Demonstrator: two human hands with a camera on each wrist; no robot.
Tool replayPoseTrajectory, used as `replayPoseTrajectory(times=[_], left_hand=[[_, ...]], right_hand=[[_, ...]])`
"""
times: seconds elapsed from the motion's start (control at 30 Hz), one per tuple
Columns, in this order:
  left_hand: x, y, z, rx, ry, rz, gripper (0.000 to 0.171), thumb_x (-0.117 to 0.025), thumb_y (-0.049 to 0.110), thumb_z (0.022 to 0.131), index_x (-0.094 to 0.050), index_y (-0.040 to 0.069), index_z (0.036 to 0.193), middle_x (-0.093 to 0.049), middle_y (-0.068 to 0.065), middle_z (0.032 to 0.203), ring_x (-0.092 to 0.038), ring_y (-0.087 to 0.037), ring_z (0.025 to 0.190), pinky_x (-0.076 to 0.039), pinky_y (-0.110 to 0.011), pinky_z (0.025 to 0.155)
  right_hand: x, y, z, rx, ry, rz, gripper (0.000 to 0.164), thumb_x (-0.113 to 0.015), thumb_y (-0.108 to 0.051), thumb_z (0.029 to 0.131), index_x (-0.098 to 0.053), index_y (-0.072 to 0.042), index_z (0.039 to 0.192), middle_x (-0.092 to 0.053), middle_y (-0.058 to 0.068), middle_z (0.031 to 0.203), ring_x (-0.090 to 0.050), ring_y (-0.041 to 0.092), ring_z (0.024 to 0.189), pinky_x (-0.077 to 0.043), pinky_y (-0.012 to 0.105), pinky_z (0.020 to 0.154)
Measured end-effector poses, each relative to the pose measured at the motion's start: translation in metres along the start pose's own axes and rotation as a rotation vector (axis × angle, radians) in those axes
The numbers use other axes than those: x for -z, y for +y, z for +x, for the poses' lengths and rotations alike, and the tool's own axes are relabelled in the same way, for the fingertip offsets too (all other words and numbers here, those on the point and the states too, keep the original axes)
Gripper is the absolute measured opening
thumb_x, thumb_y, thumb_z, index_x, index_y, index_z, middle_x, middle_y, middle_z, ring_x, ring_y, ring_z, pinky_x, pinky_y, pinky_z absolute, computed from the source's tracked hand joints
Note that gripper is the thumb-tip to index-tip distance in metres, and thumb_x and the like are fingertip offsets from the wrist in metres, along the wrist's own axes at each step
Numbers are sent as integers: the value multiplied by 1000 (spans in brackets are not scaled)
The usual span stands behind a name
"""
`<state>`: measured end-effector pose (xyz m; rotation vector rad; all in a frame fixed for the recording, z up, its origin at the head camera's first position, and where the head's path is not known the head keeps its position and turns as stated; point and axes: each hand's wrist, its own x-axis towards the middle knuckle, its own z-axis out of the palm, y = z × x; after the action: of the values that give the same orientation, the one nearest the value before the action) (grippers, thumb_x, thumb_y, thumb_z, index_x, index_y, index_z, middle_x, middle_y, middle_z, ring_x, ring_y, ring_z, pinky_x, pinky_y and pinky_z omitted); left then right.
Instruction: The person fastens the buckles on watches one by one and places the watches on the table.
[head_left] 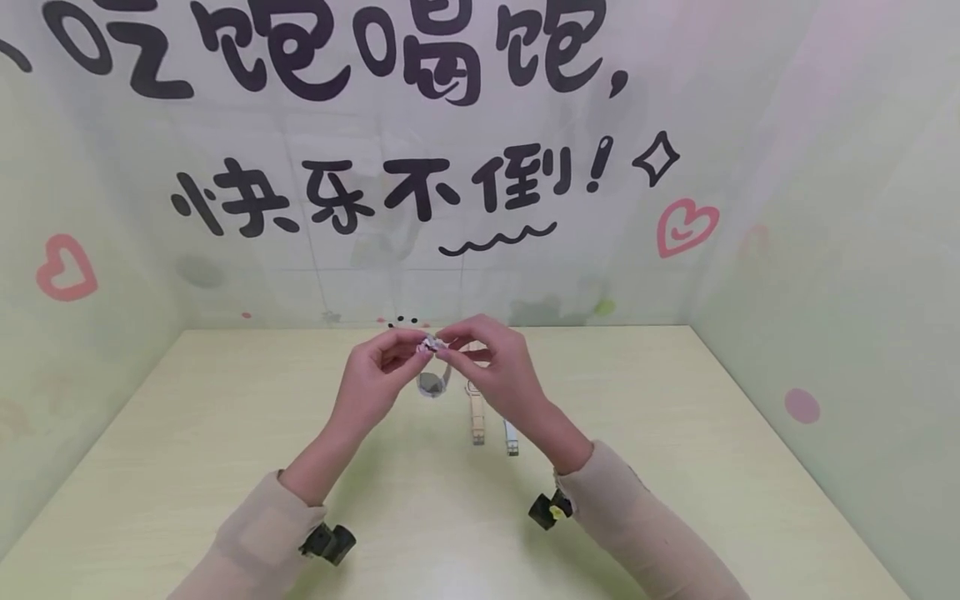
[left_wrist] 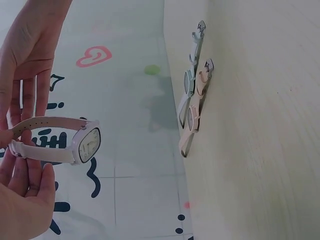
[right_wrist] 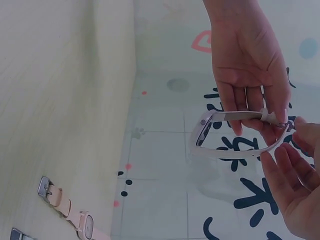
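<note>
A pale watch [head_left: 431,383] with a squarish dial [left_wrist: 90,145] hangs in the air, its strap bent into a loop. My left hand [head_left: 371,375] pinches the strap's buckle end, and my right hand [head_left: 498,367] pinches the other end, which has a row of holes. Their fingertips meet at the clasp, and whether it is fastened cannot be made out. In the right wrist view, the strap [right_wrist: 240,152] runs round to both sets of fingers. Below the hands, a peach-strapped watch [head_left: 477,417] and a light blue-white watch [head_left: 512,437] lie side by side on the table.
The pale wooden table [head_left: 420,517] meets a wall [head_left: 315,292] at the back, printed with black characters and pink hearts. Side walls stand at left and right. A small black camera [head_left: 328,543] is on the left wrist, another [head_left: 550,508] on the right.
</note>
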<state>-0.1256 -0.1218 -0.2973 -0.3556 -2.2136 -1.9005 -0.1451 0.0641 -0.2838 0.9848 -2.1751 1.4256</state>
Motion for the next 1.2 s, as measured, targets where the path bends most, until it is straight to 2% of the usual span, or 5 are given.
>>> replayPoseTrajectory(times=[0.37, 0.53, 0.83, 0.93, 1.2], left_hand=[[-6, 1, -2, -2, 32, 72, 25, -71, 11, 92, -69, -1, 115, -71, -19, 110, -65, 2, 87, -55, -12, 88], [-9, 0, -3, -32, 49, 125, 24, -74, 15, 91, -72, 4, 112, -73, -12, 110, -67, 0, 90, -56, -27, 98], [-13, 3, -6, -93, 83, 256, 19, -73, 11, 91, -73, 5, 109, -75, -11, 109, -71, -24, 102, -56, -41, 99], [-15, 3, -7, -102, 90, 262, 19, -71, 11, 92, -73, 4, 110, -75, -12, 108, -71, -26, 102, -56, -42, 100], [-18, 2, -8, -105, 91, 288, 23, -75, 16, 90, -73, 6, 110, -76, -10, 108, -71, -25, 104, -57, -43, 97]], right_hand=[[-3, -5, -1, 51, 11, -106, 14, -76, -10, 87, -73, -5, 100, -71, 6, 95, -70, 14, 88, -60, 18, 79], [-4, -9, -1, 55, 12, -229, 13, -76, -12, 88, -72, -7, 100, -71, 4, 95, -70, 12, 88, -59, 18, 81], [-7, -14, -2, 118, 31, -437, 7, -76, -10, 87, -71, -8, 92, -68, 1, 89, -69, 11, 82, -60, 18, 77], [-7, -14, -2, 120, 27, -448, 7, -75, -9, 88, -71, -7, 93, -68, 2, 89, -69, 12, 83, -60, 18, 77], [-7, -11, -5, 72, 6, -369, 8, -71, -5, 91, -66, -3, 97, -65, 6, 94, -69, 16, 90, -60, 20, 81]])
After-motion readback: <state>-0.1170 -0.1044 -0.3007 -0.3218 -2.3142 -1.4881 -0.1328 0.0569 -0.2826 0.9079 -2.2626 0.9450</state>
